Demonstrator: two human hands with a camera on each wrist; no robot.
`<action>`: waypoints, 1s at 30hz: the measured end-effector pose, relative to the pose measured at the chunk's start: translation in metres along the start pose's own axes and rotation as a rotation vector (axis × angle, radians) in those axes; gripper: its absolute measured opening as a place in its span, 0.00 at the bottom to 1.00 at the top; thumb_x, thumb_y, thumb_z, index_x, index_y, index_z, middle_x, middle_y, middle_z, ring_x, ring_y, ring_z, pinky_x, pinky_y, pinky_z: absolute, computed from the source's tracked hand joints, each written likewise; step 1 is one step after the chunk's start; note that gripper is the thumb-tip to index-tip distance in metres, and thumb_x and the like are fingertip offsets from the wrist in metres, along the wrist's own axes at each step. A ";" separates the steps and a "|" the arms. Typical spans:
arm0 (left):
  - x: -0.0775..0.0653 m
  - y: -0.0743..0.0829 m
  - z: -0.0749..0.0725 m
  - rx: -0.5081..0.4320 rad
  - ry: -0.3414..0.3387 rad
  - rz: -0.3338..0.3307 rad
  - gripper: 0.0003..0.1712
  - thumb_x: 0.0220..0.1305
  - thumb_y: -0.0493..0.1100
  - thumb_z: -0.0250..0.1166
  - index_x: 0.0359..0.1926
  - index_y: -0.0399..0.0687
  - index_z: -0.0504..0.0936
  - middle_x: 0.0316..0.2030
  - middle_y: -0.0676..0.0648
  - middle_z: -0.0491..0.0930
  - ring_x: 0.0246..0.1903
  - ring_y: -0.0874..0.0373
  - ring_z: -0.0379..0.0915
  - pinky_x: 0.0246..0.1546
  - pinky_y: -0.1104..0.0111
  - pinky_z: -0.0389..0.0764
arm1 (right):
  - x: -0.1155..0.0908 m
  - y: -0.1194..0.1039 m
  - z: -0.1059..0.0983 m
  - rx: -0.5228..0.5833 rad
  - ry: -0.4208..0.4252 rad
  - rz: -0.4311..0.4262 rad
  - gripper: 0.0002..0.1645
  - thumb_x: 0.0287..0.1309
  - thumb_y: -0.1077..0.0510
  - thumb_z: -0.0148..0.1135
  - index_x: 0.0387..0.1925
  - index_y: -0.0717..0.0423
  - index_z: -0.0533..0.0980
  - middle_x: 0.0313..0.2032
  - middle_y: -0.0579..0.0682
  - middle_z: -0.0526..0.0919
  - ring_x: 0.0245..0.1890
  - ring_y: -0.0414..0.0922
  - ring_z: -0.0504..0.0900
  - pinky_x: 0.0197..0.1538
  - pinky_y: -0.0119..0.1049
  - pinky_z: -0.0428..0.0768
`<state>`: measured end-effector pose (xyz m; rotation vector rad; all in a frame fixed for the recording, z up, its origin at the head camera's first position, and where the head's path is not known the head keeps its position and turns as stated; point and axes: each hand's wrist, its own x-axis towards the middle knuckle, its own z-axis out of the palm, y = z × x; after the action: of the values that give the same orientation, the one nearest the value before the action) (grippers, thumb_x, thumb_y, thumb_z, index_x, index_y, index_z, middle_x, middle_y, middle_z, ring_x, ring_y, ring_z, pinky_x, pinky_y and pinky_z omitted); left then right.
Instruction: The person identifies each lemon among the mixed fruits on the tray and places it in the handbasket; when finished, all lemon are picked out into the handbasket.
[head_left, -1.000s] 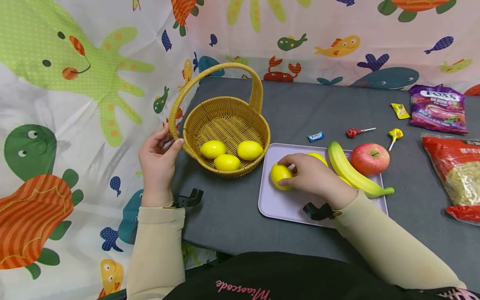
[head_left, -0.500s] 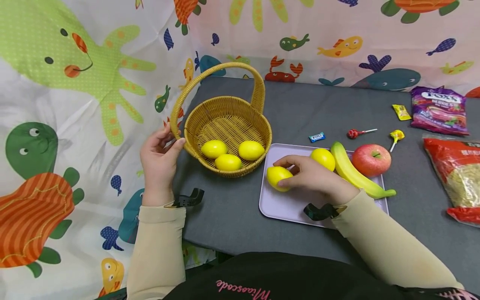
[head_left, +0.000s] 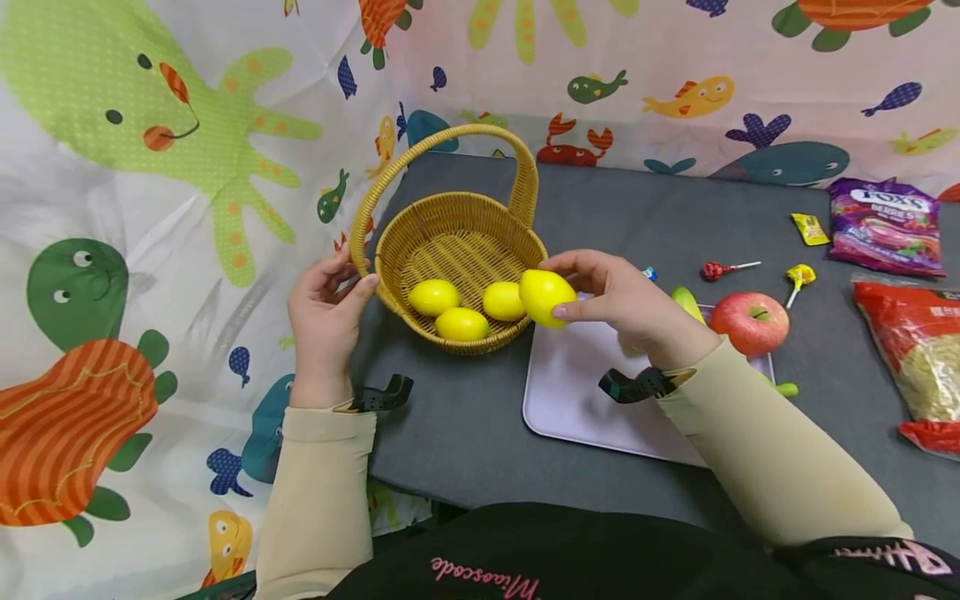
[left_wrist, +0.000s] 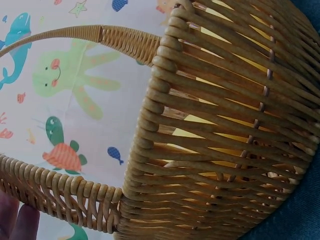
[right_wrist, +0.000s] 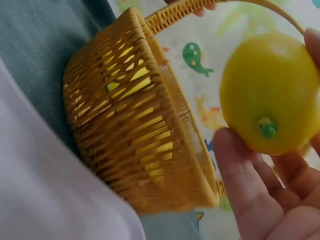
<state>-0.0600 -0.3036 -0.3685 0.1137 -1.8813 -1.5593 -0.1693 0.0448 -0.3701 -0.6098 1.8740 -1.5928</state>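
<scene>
My right hand (head_left: 622, 304) pinches a yellow lemon (head_left: 546, 297) between thumb and fingers, right at the near right rim of a wicker basket (head_left: 480, 208). The right wrist view shows the green stem end of that lemon (right_wrist: 272, 95) beside the basket wall (right_wrist: 120, 110). Around the base of the basket's handle (head_left: 367, 208) are the fingers of my left hand (head_left: 326, 321). Inside the basket lie three more lemons (head_left: 462, 324). In the left wrist view, fingertips (left_wrist: 25, 222) show at the handle base, and yellow glints through the weave.
A lilac tray (head_left: 570, 400) sits right of the basket, with a banana (head_left: 686, 302) partly hidden behind my right hand and a red apple (head_left: 750, 323). Farther right are lollipops (head_left: 716, 270), a purple candy bag (head_left: 887, 225) and a red bag (head_left: 911, 358). A patterned curtain stands behind.
The right hand has lifted the lemon off the tray and carried it up and toward the basket's rim. The left hand stays on the handle.
</scene>
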 end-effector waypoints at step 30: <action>0.001 -0.002 0.002 -0.021 0.007 0.007 0.21 0.56 0.28 0.74 0.52 0.37 0.85 0.51 0.47 0.85 0.45 0.51 0.81 0.49 0.67 0.84 | 0.068 -0.002 0.049 -0.861 -0.120 -0.232 0.31 0.52 0.41 0.77 0.59 0.38 0.80 0.55 0.40 0.78 0.53 0.41 0.73 0.57 0.41 0.74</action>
<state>-0.0621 -0.3030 -0.3699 0.1026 -1.8580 -1.5714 -0.1839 -0.0366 -0.3831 -1.2804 2.4220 -0.7674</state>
